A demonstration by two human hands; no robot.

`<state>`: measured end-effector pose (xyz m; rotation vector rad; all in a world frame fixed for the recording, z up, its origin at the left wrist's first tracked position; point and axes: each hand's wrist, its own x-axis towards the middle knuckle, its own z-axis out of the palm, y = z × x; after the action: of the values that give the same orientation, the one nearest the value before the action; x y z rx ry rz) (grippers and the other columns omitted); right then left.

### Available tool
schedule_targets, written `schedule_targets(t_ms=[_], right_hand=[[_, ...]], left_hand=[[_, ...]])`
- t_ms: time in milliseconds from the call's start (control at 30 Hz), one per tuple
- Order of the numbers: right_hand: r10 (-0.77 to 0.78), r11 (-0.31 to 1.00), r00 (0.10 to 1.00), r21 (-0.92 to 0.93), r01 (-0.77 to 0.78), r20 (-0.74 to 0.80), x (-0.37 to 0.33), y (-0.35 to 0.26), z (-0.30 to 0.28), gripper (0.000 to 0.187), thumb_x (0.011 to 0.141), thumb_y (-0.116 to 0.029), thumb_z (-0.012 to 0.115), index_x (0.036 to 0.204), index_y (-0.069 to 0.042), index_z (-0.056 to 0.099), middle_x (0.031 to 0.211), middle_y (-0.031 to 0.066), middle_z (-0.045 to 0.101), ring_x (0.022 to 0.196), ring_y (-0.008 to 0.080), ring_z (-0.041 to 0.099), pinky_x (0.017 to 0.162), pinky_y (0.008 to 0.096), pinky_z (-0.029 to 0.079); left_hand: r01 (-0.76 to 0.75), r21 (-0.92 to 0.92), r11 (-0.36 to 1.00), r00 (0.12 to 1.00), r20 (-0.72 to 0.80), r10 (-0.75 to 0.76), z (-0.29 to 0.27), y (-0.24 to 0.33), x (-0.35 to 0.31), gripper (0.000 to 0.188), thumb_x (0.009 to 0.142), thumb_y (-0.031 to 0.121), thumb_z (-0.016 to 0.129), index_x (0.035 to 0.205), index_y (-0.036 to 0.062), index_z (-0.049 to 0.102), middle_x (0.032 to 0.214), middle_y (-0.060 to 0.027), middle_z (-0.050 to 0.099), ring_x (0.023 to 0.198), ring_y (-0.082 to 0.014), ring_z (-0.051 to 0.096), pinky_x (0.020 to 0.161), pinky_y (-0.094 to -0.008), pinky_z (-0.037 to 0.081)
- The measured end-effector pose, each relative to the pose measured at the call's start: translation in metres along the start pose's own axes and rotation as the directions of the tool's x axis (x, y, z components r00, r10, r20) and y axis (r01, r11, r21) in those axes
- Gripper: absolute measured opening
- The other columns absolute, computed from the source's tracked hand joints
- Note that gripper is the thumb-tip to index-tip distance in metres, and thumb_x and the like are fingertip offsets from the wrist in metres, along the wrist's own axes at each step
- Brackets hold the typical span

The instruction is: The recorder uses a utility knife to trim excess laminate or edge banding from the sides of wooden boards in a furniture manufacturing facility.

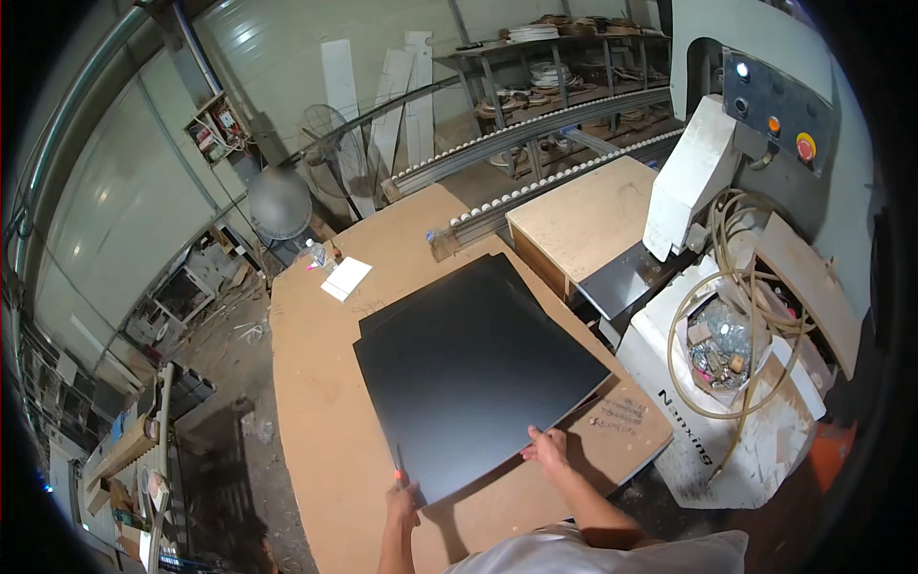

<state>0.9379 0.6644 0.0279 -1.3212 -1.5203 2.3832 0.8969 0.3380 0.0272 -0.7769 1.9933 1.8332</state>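
Two or more black panels (469,383) lie stacked and slightly askew on a brown board-topped table (316,402). At the top panel's near left corner, my left hand (402,504) is closed around a slim tool (399,471) with an orange part and a thin dark shaft or blade pointing away from me. The tool's exact kind is unclear, and my fingers hide its lower end. My right hand (545,448) grips the panel's near edge, thumb on top and fingers mostly hidden underneath. That near edge looks raised, with a shadow on the board below.
A white sheet of paper (346,278) and a clear bottle (316,253) sit on the table's far left. Roller rails (535,187) run behind. At right stand a wooden-topped stand (583,215), a white machine with a button panel (776,110), coiled hose and a bucket of hardware (717,344).
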Motion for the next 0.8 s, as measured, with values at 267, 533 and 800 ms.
schedule_targets(t_ms=[267,533,800], right_hand=[[0.012,0.994,0.996,-0.105,-0.002,0.091,-0.037,0.003,-0.008,0.034,0.09,-0.026,0.058,0.074,0.003,0.055,0.072,0.0187,0.066,0.06,0.0243,0.066,0.053,0.0314,0.055],[-0.142,0.971,0.973,-0.165,0.173,0.182,-0.028,-0.021,0.016,0.035,0.089,-0.029,0.058,0.077,0.003,0.061,0.068,0.0143,0.065,0.058,0.0204,0.065,0.054,0.0297,0.053],[-0.169,0.918,0.967,-0.325,0.225,0.192,-0.016,0.019,-0.038,0.023,0.087,-0.02,0.058,0.073,-0.002,0.059,0.062,0.0069,0.06,0.055,0.0148,0.062,0.048,0.0256,0.047]], left_hand=[[0.056,0.144,0.988,0.993,-0.115,-0.039,-0.022,0.005,0.011,0.023,0.082,0.012,0.064,0.1,-0.0015,0.062,0.08,-0.005,0.056,0.071,-0.0167,0.052,0.062,-0.0327,0.041],[-0.15,0.113,0.982,0.986,-0.056,0.157,-0.02,0.06,0.015,0.024,0.083,0.008,0.061,0.105,-0.0027,0.061,0.086,-0.0065,0.06,0.077,-0.016,0.056,0.07,-0.0309,0.045],[-0.278,0.146,0.949,0.926,-0.224,0.305,-0.054,0.022,0.027,0.019,0.083,0.009,0.059,0.098,-0.0027,0.059,0.074,-0.005,0.058,0.059,-0.0087,0.051,0.047,-0.0221,0.04]])
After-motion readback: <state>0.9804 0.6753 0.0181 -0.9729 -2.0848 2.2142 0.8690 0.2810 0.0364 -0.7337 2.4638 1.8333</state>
